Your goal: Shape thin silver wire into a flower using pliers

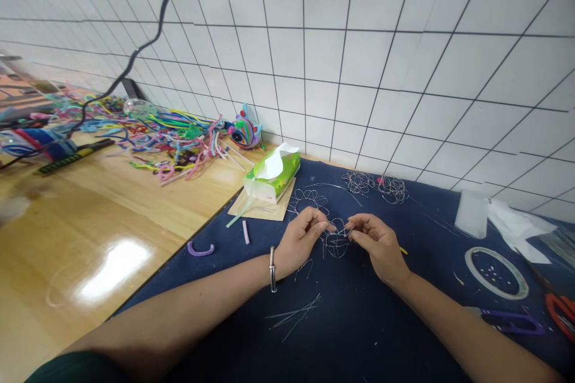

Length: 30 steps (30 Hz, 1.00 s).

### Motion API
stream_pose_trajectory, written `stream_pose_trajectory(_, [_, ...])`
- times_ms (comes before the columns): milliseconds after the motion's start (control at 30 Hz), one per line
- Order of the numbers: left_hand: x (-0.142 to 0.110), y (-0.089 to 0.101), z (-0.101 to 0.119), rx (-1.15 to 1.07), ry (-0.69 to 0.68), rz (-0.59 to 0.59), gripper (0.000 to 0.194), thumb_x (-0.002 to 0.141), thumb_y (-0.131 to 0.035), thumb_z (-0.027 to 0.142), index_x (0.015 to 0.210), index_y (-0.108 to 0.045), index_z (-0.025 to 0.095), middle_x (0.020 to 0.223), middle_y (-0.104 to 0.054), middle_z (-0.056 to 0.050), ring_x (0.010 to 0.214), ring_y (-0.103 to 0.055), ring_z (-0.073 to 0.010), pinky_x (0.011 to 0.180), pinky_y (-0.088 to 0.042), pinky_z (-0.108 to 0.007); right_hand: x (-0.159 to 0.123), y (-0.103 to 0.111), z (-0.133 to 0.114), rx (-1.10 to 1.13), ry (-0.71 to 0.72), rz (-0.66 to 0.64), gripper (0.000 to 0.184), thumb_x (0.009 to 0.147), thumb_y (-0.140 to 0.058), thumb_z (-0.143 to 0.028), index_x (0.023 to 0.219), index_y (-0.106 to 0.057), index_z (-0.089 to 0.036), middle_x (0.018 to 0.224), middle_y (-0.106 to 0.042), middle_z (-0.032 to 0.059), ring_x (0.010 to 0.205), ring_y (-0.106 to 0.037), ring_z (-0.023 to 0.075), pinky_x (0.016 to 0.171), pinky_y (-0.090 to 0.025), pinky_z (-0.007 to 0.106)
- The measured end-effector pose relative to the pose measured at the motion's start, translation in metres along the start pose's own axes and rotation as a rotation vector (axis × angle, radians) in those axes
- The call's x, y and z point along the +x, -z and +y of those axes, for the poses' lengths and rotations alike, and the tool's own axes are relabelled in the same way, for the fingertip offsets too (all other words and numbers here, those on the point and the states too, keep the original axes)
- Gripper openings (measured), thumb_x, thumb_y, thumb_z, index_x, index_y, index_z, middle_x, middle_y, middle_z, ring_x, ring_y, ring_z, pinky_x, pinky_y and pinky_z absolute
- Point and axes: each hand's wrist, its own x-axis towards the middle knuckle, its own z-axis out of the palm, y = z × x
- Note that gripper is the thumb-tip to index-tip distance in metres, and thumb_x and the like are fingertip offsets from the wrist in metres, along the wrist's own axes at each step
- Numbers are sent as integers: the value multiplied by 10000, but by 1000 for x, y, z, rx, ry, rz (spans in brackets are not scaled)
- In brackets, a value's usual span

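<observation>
My left hand [302,240] and my right hand [376,246] face each other over the dark blue cloth. Between them is a small openwork shape of thin looped wire [336,245]. Thumb and fingers of each hand are pinched on opposite sides of it. Just behind my left hand lies another piece of looped wire [309,198], flower-like in outline. Several straight wire lengths [294,316] cross each other on the cloth nearer to me. A short bent wire [306,268] rests below my left hand.
A green tissue pack [278,172] sits on a brown envelope [269,206]. Tangled wire loops [377,185] lie by the tiled wall. At right are a ring-shaped dish [471,263] with beads, a purple-handled tool [512,322] and orange-handled scissors [559,311]. Colourful pipe cleaners [179,131] cover the left table.
</observation>
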Motion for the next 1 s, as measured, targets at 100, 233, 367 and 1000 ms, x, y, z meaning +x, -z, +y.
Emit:
stream_pose_trajectory(100, [1, -1, 0, -5, -1, 4, 142, 881, -437, 284, 834, -479, 157, 847, -619, -44, 800, -570, -140, 769, -419, -289, 0, 1, 0, 3, -7, 6, 183, 794, -516, -258, 963, -573, -218, 882, -590, 28, 735, -527, 130, 683, -435, 293])
stream_pose_trajectory(233, [1, -1, 0, -9, -15, 13, 141, 880, -436, 280, 831, -485, 157, 812, -611, -39, 776, -570, -138, 759, -427, -291, 0, 1, 2, -45, -30, 51, 194, 798, -514, -325, 934, -598, -214, 826, -593, 28, 707, -527, 137, 662, -437, 294])
stream_pose_trajectory(367, [2, -1, 0, -17, -7, 8, 139, 880, -432, 271, 820, -483, 156, 778, -592, -30, 746, -568, -131, 735, -439, -284, 1, 1, 2, -112, -40, 76, 195, 775, -550, -343, 911, -612, -217, 795, -584, 19, 693, -506, 134, 649, -428, 284])
stream_pose_trajectory(1000, [3, -1, -2, -55, 6, 10, 141, 877, -433, 271, 811, -474, 154, 736, -573, -18, 686, -547, -114, 683, -449, -266, 0, 0, -1, -86, -29, 80, 176, 782, -540, -360, 867, -551, -205, 729, -513, 0, 639, -475, 114, 613, -423, 265])
